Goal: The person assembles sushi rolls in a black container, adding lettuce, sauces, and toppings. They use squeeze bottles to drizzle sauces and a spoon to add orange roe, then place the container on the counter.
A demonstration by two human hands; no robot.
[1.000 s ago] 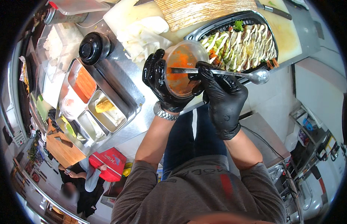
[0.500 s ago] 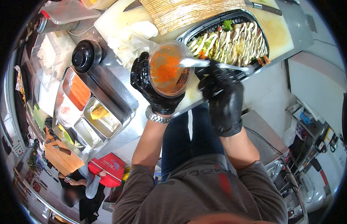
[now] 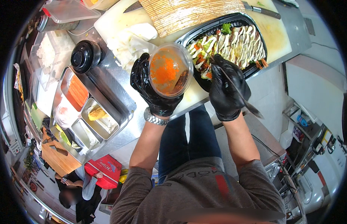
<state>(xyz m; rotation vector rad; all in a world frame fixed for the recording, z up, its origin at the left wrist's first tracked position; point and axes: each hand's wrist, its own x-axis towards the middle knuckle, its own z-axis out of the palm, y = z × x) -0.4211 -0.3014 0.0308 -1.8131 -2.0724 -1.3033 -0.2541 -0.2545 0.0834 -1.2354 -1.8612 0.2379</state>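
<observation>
Left hand [image 3: 153,89] grasps the tilted roe tub [image 3: 169,70]; right hand [image 3: 226,87] grips a spoon [image 3: 239,93] over the sushi tray [image 3: 233,41]; sprinkle lightly, evenly.

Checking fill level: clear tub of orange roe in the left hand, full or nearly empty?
Nearly empty. The clear tub, tilted in the left hand, shows orange roe only as a thin patchy layer, with bare plastic around it.

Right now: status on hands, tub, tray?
Left hand grips clear tub of orange roe, tilted toward camera. Right hand holds spoon, tip at sushi in black tray. Nothing between tub and tray.
</observation>
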